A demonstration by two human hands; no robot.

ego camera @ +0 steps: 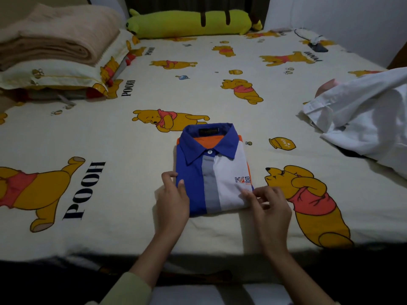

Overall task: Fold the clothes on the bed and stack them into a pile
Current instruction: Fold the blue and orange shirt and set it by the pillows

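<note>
Folded collared shirt (211, 172): between my hands.
Left hand (172, 194): pinches its left edge.
Right hand (267, 203): fingers curled, pinching its lower right corner.

dim overall | corners dark | wide-angle edge bending | focus sharp centrally

From my feed, the bed sheet (154, 84) is cream, printed all over with yellow bears in red tops, honey pots and the word POOH. At the far left corner I see a folded beige blanket (57, 36) resting on a pillow (55, 75) in the same print. A long lime-green plush bolster (189, 24) lies across the far edge against the wall. Near the far right corner sits a small dark object (318, 47) beside something white; I cannot tell what they are.
</note>
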